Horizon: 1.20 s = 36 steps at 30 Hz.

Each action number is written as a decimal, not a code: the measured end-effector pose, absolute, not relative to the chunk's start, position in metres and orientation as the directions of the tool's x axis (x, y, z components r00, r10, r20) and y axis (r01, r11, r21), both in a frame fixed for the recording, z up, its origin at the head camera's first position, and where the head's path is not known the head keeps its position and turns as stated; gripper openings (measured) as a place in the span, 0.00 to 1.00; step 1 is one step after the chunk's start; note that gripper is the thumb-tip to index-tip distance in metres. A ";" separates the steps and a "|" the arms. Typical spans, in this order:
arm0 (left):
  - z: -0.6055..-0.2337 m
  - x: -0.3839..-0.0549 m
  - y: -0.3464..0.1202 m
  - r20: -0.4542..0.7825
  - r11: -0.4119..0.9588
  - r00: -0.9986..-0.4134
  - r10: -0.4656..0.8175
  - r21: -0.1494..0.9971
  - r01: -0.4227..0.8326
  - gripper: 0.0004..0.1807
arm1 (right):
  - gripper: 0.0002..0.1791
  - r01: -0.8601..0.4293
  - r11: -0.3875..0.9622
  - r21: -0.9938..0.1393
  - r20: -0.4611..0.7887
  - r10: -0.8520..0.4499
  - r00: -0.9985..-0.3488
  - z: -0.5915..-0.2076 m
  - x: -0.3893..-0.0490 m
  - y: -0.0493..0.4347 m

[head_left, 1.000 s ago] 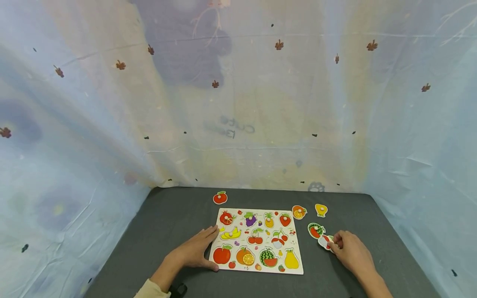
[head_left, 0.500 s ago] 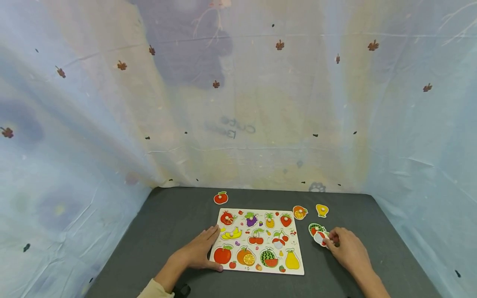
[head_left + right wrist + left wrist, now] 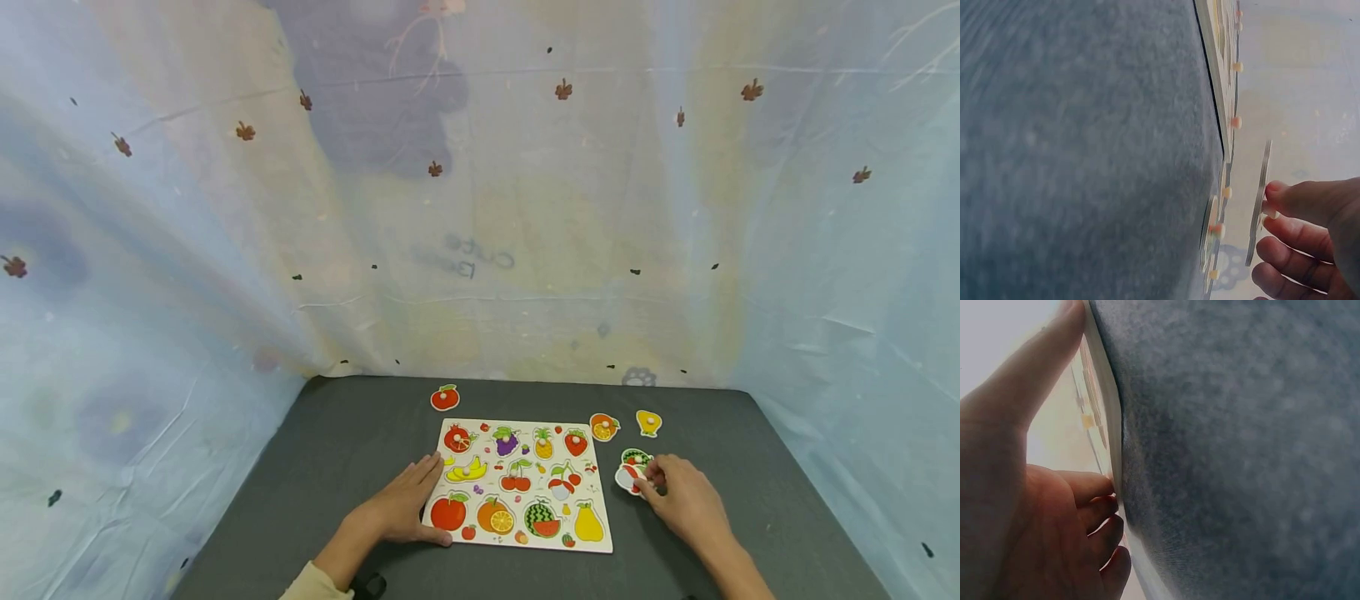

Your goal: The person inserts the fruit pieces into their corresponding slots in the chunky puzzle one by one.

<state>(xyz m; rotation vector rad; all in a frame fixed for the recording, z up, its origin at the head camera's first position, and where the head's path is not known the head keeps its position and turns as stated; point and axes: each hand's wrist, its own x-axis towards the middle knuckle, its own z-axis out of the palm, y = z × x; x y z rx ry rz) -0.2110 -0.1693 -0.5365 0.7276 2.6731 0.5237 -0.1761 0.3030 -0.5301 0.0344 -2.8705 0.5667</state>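
A white fruit puzzle board (image 3: 487,540) lies on the dark grey table, with fruit pictures and several knobbed pieces on it. My left hand (image 3: 402,503) rests along its left edge, thumb near the lower corner and fingers at the side; the left wrist view shows the fingertips at the board's edge (image 3: 1110,406). My right hand (image 3: 688,503) pinches a red-and-white fruit puzzle piece (image 3: 628,478) by its knob, thumb against fingers. In the right wrist view this thin piece (image 3: 1258,206) stands edge-on, off the table. Partly covered behind it is a watermelon piece (image 3: 637,456).
Right of the board's upper corner lies an orange piece (image 3: 603,427), with a yellow pear piece (image 3: 648,423) beyond it. A red apple-like piece (image 3: 446,397) sits behind the board's upper left. A patterned curtain (image 3: 510,217) hangs behind the table.
My right hand has moved left toward the board with the red-and-white puzzle piece, which now overlaps the watermelon piece in view. The left hand stays at the board's edge.
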 end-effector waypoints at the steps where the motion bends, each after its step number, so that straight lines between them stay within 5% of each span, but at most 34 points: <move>1: -0.537 -0.211 -0.169 -0.209 0.805 -0.820 0.533 0.422 0.417 0.71 | 0.12 -0.068 0.925 -0.373 0.217 0.016 -0.976 -0.530 -0.176 0.301; 36: -0.544 -0.216 -0.169 -0.218 0.814 -0.823 0.524 0.412 0.409 0.72 | 0.11 -0.218 0.893 -0.393 0.243 -0.128 -0.962 -0.525 -0.186 0.249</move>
